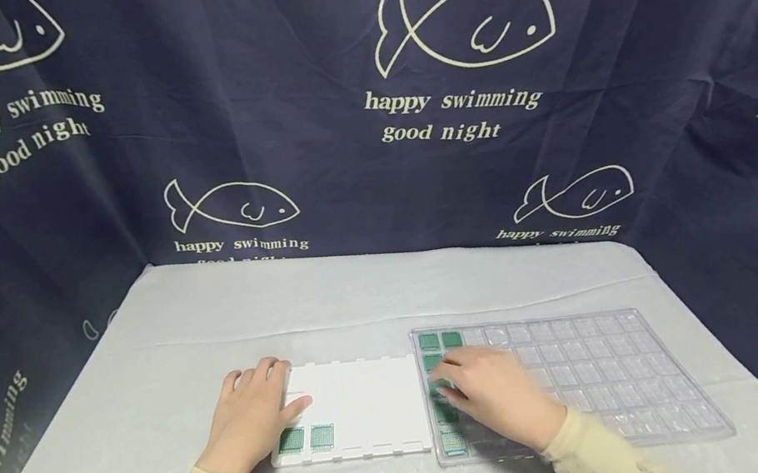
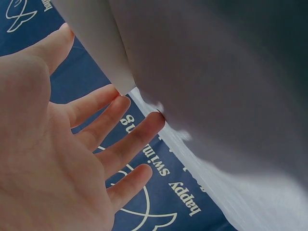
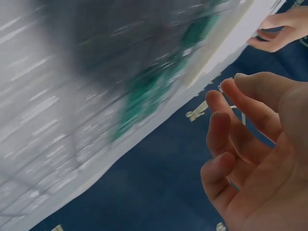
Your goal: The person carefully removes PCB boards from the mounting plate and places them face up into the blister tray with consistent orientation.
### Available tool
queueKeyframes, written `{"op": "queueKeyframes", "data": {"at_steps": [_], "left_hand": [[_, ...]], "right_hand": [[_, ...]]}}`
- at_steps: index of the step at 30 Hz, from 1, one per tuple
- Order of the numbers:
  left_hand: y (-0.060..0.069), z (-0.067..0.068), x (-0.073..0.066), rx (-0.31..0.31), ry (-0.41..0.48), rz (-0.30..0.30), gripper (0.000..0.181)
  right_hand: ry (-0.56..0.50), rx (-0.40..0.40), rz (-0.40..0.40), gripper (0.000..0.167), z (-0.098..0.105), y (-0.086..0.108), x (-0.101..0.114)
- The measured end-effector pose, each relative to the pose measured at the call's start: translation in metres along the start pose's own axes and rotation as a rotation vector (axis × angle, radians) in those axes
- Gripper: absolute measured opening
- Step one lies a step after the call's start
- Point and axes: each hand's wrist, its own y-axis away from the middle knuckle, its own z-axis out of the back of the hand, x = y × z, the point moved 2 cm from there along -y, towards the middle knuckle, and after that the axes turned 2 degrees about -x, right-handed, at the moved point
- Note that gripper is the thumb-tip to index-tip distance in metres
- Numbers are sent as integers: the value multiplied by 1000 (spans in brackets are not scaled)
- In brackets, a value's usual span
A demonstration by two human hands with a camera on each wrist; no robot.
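Note:
My left hand (image 1: 247, 416) rests at the left edge of a flat white panel (image 1: 367, 408), its fingers fairly straight in the left wrist view. Two small green circuit boards (image 1: 321, 437) lie at the panel's lower left. My right hand (image 1: 501, 392) is over the left side of a clear plastic tray (image 1: 600, 367) with many compartments. Several green circuit boards (image 1: 453, 441) fill the tray's left column, and one more (image 1: 452, 339) sits at the top of the second. In the right wrist view the right hand's fingers (image 3: 219, 127) are loosely bent, with nothing visible between them.
Panel and tray lie side by side on a table with a whitish cloth (image 1: 162, 342). A dark blue curtain (image 1: 326, 110) with fish drawings and lettering hangs behind the table and at both sides.

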Motion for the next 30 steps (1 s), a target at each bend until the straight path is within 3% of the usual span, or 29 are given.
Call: {"op": "queueKeyframes", "data": {"at_steps": [7,19,30], "left_hand": [[0,0,0,-8,-4,-6,55],[0,-1,1,-7,-1,-4,54],[0,-1,2,-28,-7,-12,56]], "right_hand": [[-14,6,39,18,1,-16,26],[60,-96,122,17,-3,-41,74],[155,-75,142,15,-20,-54,115]]}}
